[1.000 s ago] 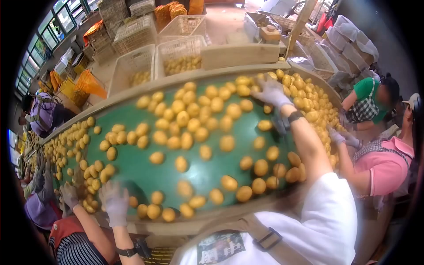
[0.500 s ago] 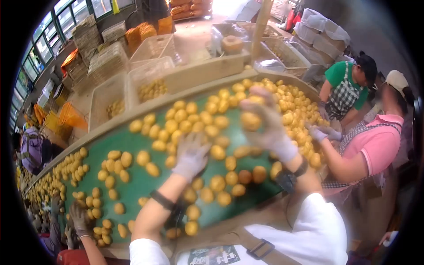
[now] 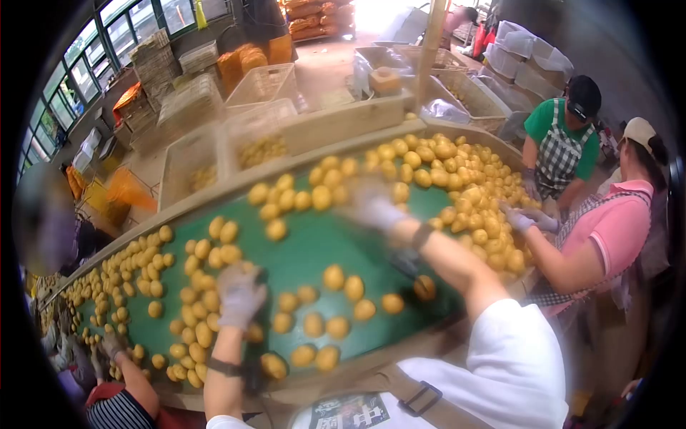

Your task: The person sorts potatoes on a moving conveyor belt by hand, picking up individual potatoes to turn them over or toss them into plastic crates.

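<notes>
Yellow potatoes (image 3: 313,325) lie spread over a green conveyor belt (image 3: 286,257). My left hand (image 3: 241,294), in a pale glove, is at the right edge of a dense group of potatoes (image 3: 204,332); its fingers look extended and no potato shows in its grasp. My right hand (image 3: 373,204), also gloved, reaches across the belt beside a row of potatoes (image 3: 321,196) near the far side. Motion smears its fingers, so whether it holds one cannot be made out. A darker potato (image 3: 424,287) lies below my right forearm.
A large pile of potatoes (image 3: 475,193) fills the belt's right end. Two people in checked aprons stand there, one in a green shirt (image 3: 547,121), one in pink (image 3: 614,229). Crates (image 3: 189,168) stand beyond the wooden rail (image 3: 343,121). Another worker's hand (image 3: 114,347) is at lower left.
My right hand, which held a raised potato, has swung left and lower toward the far row. My left hand has moved left and nearer me. Potatoes have shifted along the belt.
</notes>
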Demonstrator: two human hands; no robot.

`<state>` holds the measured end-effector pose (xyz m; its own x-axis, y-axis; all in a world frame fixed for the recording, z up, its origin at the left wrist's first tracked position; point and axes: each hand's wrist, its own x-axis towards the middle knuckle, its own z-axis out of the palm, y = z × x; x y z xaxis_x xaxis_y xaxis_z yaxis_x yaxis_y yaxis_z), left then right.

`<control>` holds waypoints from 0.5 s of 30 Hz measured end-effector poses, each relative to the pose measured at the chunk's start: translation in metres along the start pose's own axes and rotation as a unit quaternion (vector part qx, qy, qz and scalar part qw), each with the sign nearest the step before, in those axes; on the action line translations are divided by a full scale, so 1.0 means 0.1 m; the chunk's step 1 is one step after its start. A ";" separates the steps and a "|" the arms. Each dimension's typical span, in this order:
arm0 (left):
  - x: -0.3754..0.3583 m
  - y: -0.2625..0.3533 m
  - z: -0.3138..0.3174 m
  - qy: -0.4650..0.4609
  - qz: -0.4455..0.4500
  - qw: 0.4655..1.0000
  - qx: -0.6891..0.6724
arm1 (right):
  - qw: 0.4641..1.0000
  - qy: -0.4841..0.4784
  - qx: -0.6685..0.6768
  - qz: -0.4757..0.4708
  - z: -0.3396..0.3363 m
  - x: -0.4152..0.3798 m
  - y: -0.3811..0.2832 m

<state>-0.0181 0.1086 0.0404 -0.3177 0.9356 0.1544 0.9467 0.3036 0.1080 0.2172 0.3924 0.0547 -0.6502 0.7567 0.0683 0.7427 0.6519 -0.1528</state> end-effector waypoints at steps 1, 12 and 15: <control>-0.19 -0.38 -0.13 0.001 -0.003 1.000 0.015 | 0.991 -0.091 0.083 -0.048 -0.02 -0.05 -0.39; -2.08 -2.27 -0.53 -0.026 -0.334 0.940 0.055 | 0.985 0.137 0.101 0.001 -0.81 -1.44 0.72; -2.00 -1.45 -0.88 0.064 -0.220 0.972 0.050 | 0.974 0.129 -0.167 -0.078 -0.44 -1.70 1.06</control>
<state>-0.0966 -0.1381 0.0802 -0.6915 0.6826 0.2364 0.7157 0.6918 0.0957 0.4142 0.3350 0.0706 -0.7291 0.6059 0.3181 0.6769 0.7068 0.2052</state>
